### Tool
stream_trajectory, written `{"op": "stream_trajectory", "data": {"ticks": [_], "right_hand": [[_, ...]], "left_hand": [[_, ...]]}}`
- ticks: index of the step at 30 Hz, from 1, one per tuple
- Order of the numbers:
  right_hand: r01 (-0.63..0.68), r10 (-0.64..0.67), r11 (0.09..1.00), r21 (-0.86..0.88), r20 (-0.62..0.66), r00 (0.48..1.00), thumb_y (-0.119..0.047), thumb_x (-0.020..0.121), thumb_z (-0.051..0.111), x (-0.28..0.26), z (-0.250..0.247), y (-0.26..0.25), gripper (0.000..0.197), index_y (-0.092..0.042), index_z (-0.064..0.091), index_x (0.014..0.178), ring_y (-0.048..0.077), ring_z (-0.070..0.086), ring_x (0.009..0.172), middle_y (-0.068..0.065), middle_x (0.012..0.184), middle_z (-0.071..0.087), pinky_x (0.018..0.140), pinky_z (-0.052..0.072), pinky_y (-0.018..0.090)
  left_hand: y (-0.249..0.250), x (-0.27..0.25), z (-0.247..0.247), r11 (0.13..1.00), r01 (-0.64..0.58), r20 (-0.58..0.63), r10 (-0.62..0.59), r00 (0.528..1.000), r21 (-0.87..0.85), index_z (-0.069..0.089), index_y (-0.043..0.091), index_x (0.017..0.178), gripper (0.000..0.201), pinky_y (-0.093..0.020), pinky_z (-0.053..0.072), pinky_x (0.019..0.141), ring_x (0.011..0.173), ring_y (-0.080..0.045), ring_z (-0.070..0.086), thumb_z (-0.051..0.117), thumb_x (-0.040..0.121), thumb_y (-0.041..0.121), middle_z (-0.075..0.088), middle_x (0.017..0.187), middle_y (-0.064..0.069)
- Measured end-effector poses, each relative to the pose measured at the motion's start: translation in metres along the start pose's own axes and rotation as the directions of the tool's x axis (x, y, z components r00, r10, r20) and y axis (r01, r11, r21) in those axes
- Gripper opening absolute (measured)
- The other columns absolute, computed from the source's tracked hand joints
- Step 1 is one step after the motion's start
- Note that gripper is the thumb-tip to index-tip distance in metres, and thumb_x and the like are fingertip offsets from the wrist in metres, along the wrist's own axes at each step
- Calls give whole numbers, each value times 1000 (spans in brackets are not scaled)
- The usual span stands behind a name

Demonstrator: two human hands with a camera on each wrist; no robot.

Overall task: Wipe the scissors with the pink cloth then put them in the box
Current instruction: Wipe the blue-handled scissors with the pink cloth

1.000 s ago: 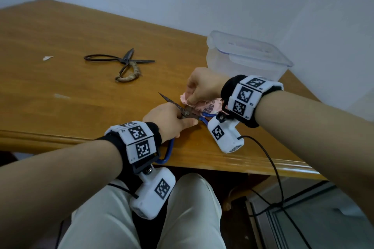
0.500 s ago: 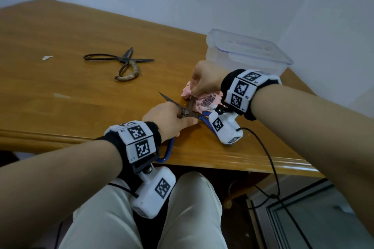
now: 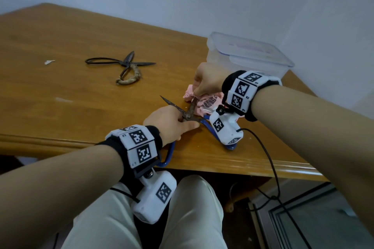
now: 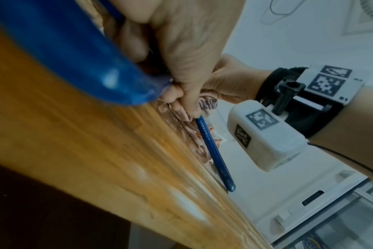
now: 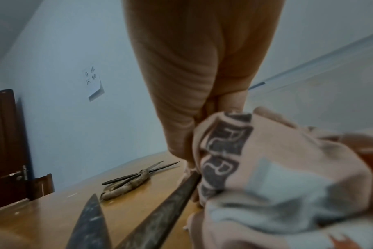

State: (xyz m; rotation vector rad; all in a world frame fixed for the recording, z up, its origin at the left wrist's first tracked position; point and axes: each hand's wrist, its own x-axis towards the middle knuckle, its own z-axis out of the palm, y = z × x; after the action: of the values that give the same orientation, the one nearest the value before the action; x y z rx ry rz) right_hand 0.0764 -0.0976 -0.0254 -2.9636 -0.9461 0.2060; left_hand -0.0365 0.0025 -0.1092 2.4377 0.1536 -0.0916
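Worn metal, soft cloth, varnished wood, clear plastic.

The scissors have dull, pitted metal blades, rough and rust-mottled, with smooth glossy blue plastic handles. The cloth is soft, matt pink fabric, crumpled, printed with dark lettering. The surface is varnished wood, glossy, its grain showing through the sheen along the rounded front edge. The box is translucent plastic, smooth, with a clear lid. The old scissors are dark, matt iron; one handle is wrapped in rough, frayed binding. The wrist bands are matt black fabric carrying smooth white plastic blocks.
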Motion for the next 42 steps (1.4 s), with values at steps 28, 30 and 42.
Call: {"op": "stream_trajectory", "data": {"ticks": [28,30,42], "right_hand": [[-140,183,914,381,-77,980,-9,80,73,-12,14,12,13,-11,64,71,7,56,53,-2,64,60,54,49,21],[-208,294,900,382,-184,938,-12,85,67,-9,7,21,7,-10,67,78,19,64,64,6,76,68,63,54,30],[-490,373,504,711,333,866,-9,87,66,-5,16,11,14,-1,62,98,20,65,77,11,92,67,79,57,29]], "left_hand": [[6,-6,-3,997,74,-19,-75,997,-20,60,12,71,50,-22,31,43,39,-10,46,56,87,59,61,54,1],[6,-6,-3,998,58,-17,-58,998,-18,54,13,65,50,-21,31,42,38,-9,45,55,87,58,60,53,1],[4,-6,-1,997,41,-46,-44,998,-69,54,16,61,48,-24,36,48,46,-9,52,55,89,56,59,52,3]]}}
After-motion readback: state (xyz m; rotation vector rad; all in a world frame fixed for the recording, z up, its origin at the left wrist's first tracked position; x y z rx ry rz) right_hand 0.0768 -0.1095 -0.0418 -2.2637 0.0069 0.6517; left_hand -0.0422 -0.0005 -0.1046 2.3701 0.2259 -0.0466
